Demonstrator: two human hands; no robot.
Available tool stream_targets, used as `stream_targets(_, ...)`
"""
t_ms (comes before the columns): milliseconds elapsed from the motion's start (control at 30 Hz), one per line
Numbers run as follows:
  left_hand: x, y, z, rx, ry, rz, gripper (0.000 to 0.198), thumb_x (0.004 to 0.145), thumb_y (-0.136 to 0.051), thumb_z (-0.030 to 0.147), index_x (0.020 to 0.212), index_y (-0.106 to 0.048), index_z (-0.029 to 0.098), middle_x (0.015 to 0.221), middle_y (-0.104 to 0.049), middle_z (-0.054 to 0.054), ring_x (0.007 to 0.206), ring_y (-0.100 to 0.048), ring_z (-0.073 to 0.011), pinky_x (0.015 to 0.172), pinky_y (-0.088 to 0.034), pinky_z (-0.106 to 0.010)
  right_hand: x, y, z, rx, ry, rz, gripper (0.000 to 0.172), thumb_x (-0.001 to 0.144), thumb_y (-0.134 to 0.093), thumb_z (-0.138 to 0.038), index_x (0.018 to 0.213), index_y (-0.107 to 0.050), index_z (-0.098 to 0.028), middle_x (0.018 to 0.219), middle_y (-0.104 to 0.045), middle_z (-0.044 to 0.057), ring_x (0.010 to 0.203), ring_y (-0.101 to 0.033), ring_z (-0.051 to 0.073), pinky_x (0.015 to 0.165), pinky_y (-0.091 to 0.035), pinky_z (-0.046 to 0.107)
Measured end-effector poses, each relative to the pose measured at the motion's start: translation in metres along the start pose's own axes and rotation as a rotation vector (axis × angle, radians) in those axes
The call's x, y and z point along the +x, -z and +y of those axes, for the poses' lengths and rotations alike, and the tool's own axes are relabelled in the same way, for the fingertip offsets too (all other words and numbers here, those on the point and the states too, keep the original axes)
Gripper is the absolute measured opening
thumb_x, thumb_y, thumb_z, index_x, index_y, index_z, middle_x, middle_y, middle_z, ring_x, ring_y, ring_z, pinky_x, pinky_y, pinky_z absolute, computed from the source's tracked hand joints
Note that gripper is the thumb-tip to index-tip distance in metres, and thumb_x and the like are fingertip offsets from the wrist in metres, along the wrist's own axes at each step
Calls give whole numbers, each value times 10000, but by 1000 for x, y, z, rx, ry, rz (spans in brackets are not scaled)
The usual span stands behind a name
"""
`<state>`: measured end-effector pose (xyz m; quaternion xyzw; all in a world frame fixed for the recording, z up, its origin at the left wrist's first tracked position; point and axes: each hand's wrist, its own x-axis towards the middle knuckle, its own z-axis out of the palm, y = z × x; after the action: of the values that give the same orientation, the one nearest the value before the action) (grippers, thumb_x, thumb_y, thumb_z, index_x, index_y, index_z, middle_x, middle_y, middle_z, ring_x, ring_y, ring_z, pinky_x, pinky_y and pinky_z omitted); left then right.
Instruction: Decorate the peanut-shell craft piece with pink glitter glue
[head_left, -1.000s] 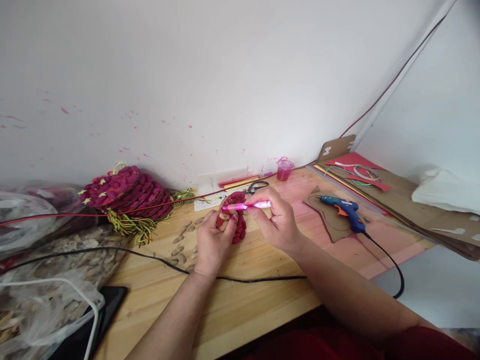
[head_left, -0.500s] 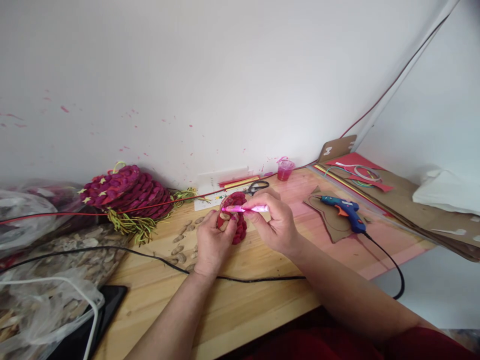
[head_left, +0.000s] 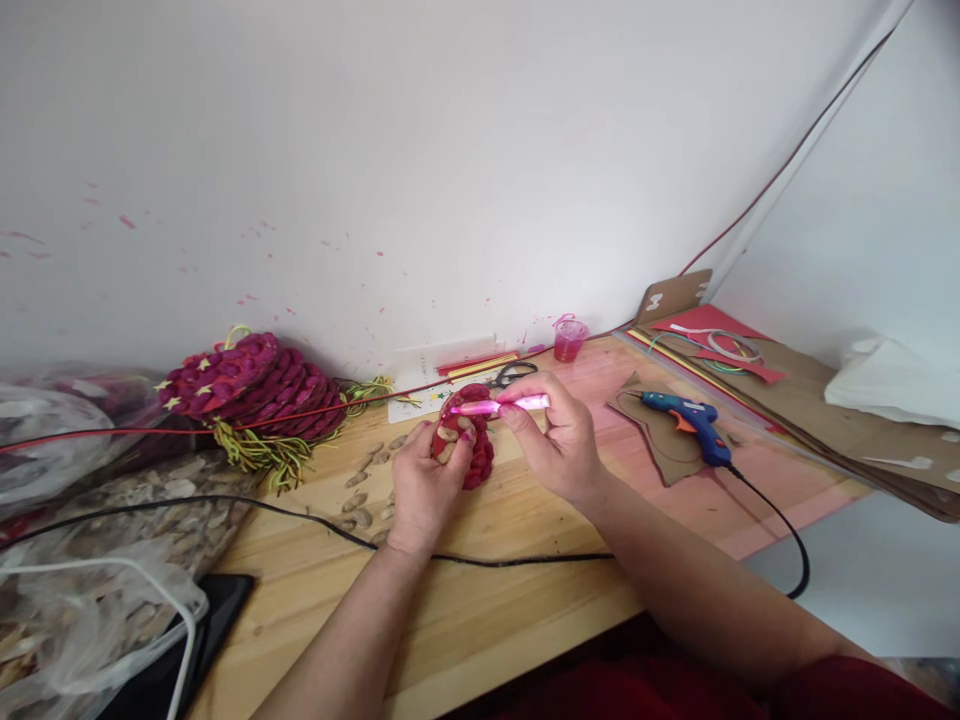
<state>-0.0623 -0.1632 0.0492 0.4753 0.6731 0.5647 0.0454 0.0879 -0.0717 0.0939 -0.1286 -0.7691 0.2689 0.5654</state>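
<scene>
My left hand is closed on the near side of a rounded red craft piece, with tan peanut shells by its thumb and fingers. The piece is covered in dark pink, bumpy shells along its right side. In my right hand, thumb and fingers pinch a slim paintbrush stained bright pink. It lies almost level, its tip over the upper part of the craft piece; whether the tip touches is hard to tell. Several loose peanuts lie on the wood left of my left hand.
Finished-looking pink discs with yellow-green tassels are stacked at left, beside plastic bags of shells. A cup of pink paint and scissors stand behind. At right, a blue glue gun rests on cardboard. A black cable crosses the table.
My right hand has shifted slightly right and up with the paintbrush, uncovering more peanut shells on the craft piece. My left hand stays in nearly the same place.
</scene>
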Motion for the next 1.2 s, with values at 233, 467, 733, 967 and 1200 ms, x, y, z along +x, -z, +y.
stream_targets(233,-1,-1,1,-119,104,-13,189,816,-697,383,761,-708,203,716,-663,-17,659,-580,-171,663,-470,-260,1,1,5,-50,-23,60,25,979,-633,-246,995,-651,-244,933,-716,21,907,-671,193,844,-524,360)
stream_targets(467,0,-3,2,-312,254,-45,245,761,-754,425,795,-721,185,744,-691,-37,657,-580,-169,645,-499,-263,2,0,3,-49,-3,25,22,970,-637,-235,980,-654,-244,932,-715,23,911,-667,192,836,-529,358)
stream_targets(733,-2,-3,4,-469,381,-83,333,719,-818,459,834,-728,160,716,-715,-25,582,-589,-146,601,-521,-262,3,0,4,-55,5,3,30,967,-636,-230,978,-659,-245,935,-728,22,921,-673,193,849,-529,365)
stream_targets(967,-1,-4,6,-614,499,-109,459,647,-884,510,888,-733,149,770,-748,-38,595,-638,-155,624,-558,-284,4,0,4,-59,14,18,21,965,-636,-236,968,-656,-240,922,-729,24,899,-670,191,828,-525,359)
stream_targets(1200,-2,-4,4,-563,438,-113,417,682,-864,498,869,-734,149,745,-727,-25,596,-618,-145,615,-541,-263,4,1,5,-72,-9,45,18,964,-640,-246,964,-657,-242,918,-725,24,896,-670,192,834,-529,364)
